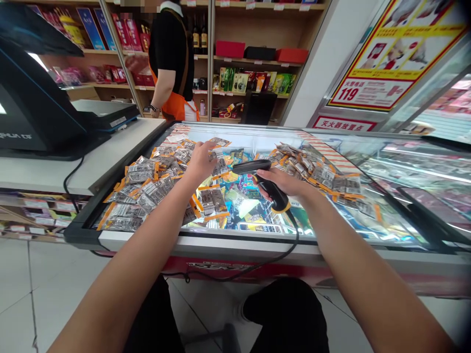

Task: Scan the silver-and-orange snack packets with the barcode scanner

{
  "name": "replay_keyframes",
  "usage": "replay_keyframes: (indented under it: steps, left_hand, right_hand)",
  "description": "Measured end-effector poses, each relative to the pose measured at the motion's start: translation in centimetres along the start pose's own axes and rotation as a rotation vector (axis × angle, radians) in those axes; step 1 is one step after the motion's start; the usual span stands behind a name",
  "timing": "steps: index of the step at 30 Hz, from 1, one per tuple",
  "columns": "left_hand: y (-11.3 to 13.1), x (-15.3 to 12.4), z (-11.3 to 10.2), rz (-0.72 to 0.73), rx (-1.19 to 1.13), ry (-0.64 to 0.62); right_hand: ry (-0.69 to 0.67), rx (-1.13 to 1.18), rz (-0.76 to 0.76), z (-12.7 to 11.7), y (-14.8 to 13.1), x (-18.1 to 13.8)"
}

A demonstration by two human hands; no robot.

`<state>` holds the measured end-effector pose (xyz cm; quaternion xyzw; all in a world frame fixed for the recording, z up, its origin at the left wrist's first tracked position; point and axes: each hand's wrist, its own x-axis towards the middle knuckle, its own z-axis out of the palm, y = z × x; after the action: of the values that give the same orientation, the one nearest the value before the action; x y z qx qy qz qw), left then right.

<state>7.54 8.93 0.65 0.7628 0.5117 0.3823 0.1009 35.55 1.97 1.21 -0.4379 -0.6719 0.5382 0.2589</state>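
My right hand (274, 181) is wrapped around a black barcode scanner (275, 193) with yellow trim. The scanner's head (252, 166) points left, and its cord hangs down over the freezer's front edge. My left hand (202, 161) reaches over the left pile of small clear-and-orange snack packets (154, 189), fingers apart. A packet (220, 142) lies right by its fingertips; whether they touch it is unclear. Another packet (212, 202) lies flat on the glass between my hands. More packets (316, 171) form a second pile beyond my right hand.
The packets rest on the glass lid of a chest freezer (221, 240) with colourful bags inside. A checkout machine (40, 103) stands on the left counter (84, 171). Across the freezer, a person in an orange apron (176, 105) stands before stocked shelves (253, 59).
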Motion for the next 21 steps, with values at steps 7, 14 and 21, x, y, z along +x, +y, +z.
replay_keyframes:
  steps: [7,14,21]
  left_hand:
    - [0.5,0.0,-0.2,-0.017,-0.037,0.013]
    - [0.9,-0.4,1.0,0.090,-0.315,-0.412]
    - [0.8,-1.2,-1.4,0.198,0.102,-0.444]
  right_hand:
    - [0.011,0.026,-0.031,-0.1,0.1,0.1]
    - [0.098,0.228,-0.089,1.8,-1.5,-0.3]
    - [0.154,0.278,0.064,2.5,-0.7,0.8]
